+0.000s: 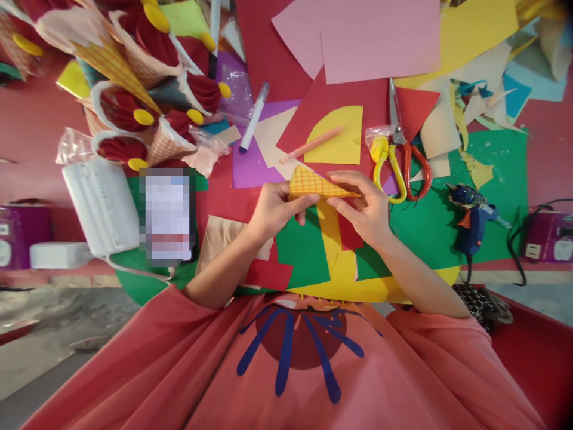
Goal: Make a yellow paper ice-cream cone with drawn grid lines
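Observation:
A small yellow paper cone (pixel 320 183) with an orange waffle grid lies sideways between my hands, its wide end to the left and its tip to the right. My left hand (pixel 286 206) pinches the wide end, thumb along the lower side. Around the pointed end, my right hand (pixel 362 200) has its thumb and fingers closed. Just beyond the cone are an orange pencil (pixel 312 145) and a yellow rounded paper piece (pixel 338 134). Below it, a yellow paper strip (pixel 333 239) crosses green paper (pixel 299 254).
Yellow-handled scissors (pixel 388 170) and red-handled scissors (pixel 416 173) lie right of my hands. Farther right is a blue glue gun (pixel 474 230). At left are a phone (pixel 168 215), a white device (pixel 102 206) and several finished paper cones (pixel 134 107). A marker (pixel 254 117) and pink sheets (pixel 380 39) lie beyond.

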A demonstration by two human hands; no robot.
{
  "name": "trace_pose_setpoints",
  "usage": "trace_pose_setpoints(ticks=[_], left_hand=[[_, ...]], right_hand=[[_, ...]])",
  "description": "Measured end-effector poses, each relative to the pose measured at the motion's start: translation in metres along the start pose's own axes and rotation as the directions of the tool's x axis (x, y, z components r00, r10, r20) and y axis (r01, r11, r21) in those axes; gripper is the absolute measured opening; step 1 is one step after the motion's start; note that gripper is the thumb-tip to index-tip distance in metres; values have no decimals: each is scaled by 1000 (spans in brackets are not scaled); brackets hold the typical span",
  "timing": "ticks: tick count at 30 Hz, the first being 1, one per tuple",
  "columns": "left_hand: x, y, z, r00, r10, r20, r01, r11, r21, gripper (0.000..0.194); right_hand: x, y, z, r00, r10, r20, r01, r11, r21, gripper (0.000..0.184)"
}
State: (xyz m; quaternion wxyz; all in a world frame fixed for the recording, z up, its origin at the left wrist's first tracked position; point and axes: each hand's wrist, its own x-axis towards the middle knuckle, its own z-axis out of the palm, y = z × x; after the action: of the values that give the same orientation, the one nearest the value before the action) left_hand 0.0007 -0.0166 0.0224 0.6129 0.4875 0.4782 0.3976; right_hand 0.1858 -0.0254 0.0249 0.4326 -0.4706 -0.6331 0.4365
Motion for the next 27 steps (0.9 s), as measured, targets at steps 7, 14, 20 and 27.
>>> trace_pose_setpoints(ticks=[7, 14, 20, 27], left_hand=[[-2, 5, 5, 993, 66, -100, -63, 998, 32, 40], [-1, -2, 5, 995, 59, -85, -60, 998, -17, 39], [5, -6, -1, 995, -34, -91, 20, 989, -148, 42], [7, -2, -4, 994, -111, -21, 105, 975, -197, 46]], right_hand=[[-1, 2, 0, 992, 114, -49, -111, 992, 54, 27], [0, 1, -1, 990, 118, -77, -109, 988, 107, 21], [0, 2, -9, 994, 40, -103, -40, 999, 2, 13], [-3, -1, -10, 996, -28, -91, 26, 1000, -16, 7]])
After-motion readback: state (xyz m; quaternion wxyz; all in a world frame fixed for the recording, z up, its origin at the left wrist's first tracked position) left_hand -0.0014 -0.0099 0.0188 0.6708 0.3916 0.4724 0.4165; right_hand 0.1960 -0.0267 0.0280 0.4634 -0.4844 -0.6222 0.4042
